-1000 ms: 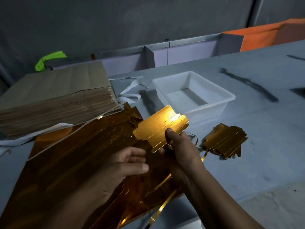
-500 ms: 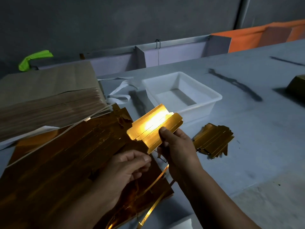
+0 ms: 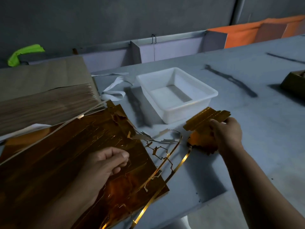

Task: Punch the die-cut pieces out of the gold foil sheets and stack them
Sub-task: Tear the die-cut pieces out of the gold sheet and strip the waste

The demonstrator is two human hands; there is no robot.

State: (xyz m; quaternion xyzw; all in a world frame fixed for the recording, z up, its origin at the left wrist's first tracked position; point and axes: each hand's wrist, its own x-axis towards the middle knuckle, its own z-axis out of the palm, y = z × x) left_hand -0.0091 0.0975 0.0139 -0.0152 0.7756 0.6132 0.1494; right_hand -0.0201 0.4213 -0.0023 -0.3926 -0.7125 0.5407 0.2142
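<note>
Has swung the freed gold piece (image 3: 206, 119) out of the middle of the frame, where a moment ago it was held up above the foil sheets (image 3: 79, 146), and over to right of centre, just below the near corner of the white tub (image 3: 212, 94). Grips it there with the right hand (image 3: 227, 135), fingers closed on its near edge, so clamped on the piece. Holds it nearly flat, a little tilted, directly above the small stack of pieces (image 3: 200, 145) on the grey table (image 3: 267, 138); cannot tell whether it is touching the stack yet or just clear of it.

Keeps the left hand (image 3: 105, 164) down on the sheets at lower centre-left, fingers curled in with thumb against forefinger; cannot tell whether any foil is nipped between them. Leaves the torn waste strips (image 3: 171, 156) trailing off the sheets' right edge toward the stack.

Means one more piece punched out and nearly stacked: by the look of it, only lining up and letting go left for this one. Plenty still to come, judging by the sheets under the left hand and the thick brown pile (image 3: 42, 103) at upper left of the frame.
</note>
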